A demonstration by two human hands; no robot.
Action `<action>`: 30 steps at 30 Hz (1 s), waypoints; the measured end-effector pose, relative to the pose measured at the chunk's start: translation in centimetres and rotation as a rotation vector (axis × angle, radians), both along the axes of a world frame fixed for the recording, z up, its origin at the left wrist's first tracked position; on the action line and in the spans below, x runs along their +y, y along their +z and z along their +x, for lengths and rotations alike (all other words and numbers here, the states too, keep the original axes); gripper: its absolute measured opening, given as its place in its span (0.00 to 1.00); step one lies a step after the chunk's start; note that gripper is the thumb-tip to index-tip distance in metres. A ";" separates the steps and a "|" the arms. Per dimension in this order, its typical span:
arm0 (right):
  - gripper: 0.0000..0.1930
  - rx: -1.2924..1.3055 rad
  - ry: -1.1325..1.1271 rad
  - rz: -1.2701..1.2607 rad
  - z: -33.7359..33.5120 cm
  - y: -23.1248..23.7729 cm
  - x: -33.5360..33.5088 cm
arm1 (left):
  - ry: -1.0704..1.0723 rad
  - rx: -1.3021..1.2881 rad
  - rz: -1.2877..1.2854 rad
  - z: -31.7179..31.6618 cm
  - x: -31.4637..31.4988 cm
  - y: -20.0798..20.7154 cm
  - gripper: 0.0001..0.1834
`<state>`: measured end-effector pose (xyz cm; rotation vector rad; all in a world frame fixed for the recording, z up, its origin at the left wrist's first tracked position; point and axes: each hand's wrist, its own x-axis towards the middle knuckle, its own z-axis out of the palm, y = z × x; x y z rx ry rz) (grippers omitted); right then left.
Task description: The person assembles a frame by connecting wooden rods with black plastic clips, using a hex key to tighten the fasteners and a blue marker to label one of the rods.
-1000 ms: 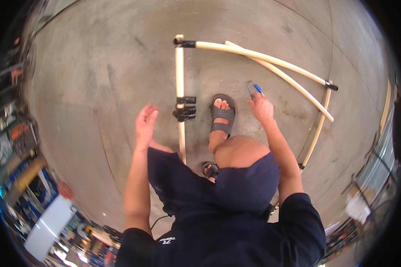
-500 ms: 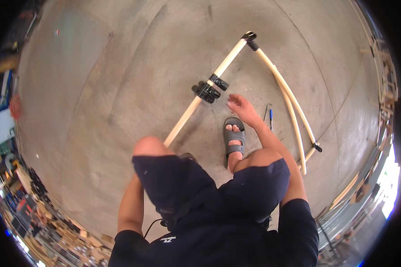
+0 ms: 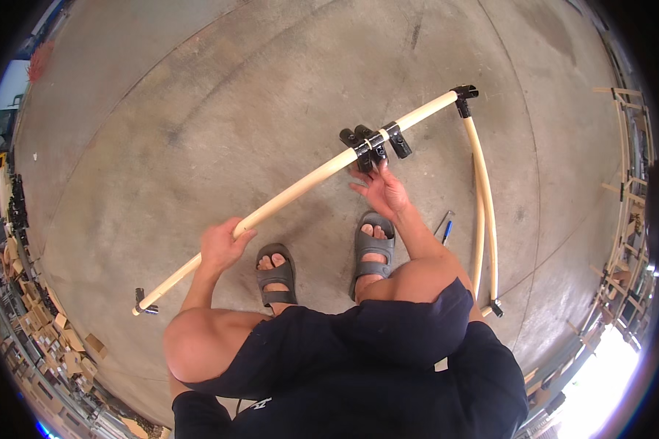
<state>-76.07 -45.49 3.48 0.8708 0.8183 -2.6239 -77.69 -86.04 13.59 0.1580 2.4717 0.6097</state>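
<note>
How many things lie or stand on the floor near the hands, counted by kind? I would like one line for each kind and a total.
Cream pipes: 3
Black pipe connectors: 6, of which 3 clustered by the right hand
Grey sandals: 2
Small blue-tipped tool: 1
Total: 12
The left hand grips the long pipe.

Bare concrete floor (image 3: 198, 110) beyond long cream pipe (image 3: 300, 186), black clamps (image 3: 373, 143) blocking right

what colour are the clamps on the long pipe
Black, against the long cream-coloured pipe; the black clamp fittings show best in the head view.
</note>
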 end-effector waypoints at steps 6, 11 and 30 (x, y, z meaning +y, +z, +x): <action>0.24 0.080 -0.050 -0.128 1.2 -2.6 0.0 | 0.046 -0.126 -0.071 -0.7 2.8 2.1 0.22; 0.25 -0.238 0.266 0.608 0.0 4.6 -1.8 | 0.005 0.020 -0.134 0.4 0.2 2.6 0.25; 0.36 1.074 1.215 2.259 -7.7 7.4 3.9 | -0.013 -0.149 0.004 -2.0 1.0 -1.0 0.27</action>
